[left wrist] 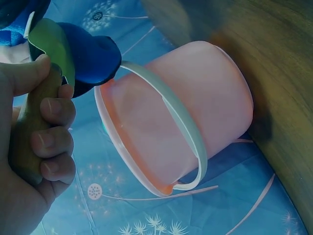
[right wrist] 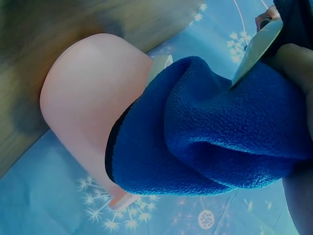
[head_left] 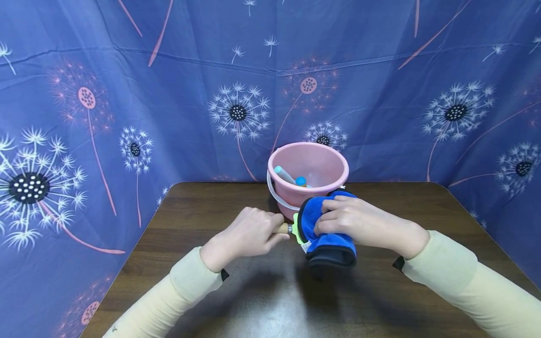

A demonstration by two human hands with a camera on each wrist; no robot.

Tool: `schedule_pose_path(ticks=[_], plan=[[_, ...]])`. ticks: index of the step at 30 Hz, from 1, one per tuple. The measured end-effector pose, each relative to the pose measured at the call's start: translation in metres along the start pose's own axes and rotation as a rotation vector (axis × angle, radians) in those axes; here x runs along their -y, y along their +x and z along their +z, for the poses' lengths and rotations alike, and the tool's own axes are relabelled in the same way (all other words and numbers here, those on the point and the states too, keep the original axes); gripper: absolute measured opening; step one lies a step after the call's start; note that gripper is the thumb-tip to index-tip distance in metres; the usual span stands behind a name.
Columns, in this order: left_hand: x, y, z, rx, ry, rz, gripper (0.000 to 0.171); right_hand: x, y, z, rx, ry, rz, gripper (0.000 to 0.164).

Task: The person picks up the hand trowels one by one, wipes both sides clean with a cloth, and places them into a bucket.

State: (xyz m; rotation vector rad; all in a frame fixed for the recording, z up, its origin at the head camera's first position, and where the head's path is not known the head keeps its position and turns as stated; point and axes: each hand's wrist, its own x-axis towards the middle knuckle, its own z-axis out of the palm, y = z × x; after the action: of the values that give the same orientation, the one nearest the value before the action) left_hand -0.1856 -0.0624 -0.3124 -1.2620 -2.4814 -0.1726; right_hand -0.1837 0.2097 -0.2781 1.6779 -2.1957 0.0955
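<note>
My left hand [head_left: 249, 232] grips the wooden handle [left wrist: 29, 127] of a small trowel-like tool, its fingers curled round it. The tool's light green blade [head_left: 296, 228] goes into a blue fleecy cloth [head_left: 313, 212] with black edging and a small white label. My right hand [head_left: 359, 220] holds that cloth bunched round the blade, fingers bent over the top. Most of the blade is hidden under the fabric. Both hands are raised above the table, just in front of a pink bucket [right wrist: 93, 88].
The bucket stands upright at the table's far edge, its white carrying handle [left wrist: 188, 127] hanging down. Inside lie a light blue tube-shaped thing [head_left: 284, 174] and something with a blue cap [head_left: 301, 181]. A blue dandelion-patterned curtain [head_left: 177, 117] surrounds the brown wooden table [head_left: 203, 202].
</note>
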Motion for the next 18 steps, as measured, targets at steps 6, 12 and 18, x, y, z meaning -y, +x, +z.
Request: schedule_pose_path(ticks=[6, 12, 18], plan=[[0.003, -0.004, 0.0, -0.026, 0.026, 0.005, 0.032, -0.001, -0.003, -0.002, -0.012, -0.001, -0.006, 0.024], [0.007, -0.008, 0.0, -0.04, 0.047, 0.0, 0.033, -0.004, -0.009, -0.004, -0.011, -0.008, 0.0, 0.025], [0.01, -0.01, 0.001, -0.06, 0.055, 0.005, 0.033, -0.006, -0.012, -0.005, -0.027, -0.012, -0.011, 0.02]])
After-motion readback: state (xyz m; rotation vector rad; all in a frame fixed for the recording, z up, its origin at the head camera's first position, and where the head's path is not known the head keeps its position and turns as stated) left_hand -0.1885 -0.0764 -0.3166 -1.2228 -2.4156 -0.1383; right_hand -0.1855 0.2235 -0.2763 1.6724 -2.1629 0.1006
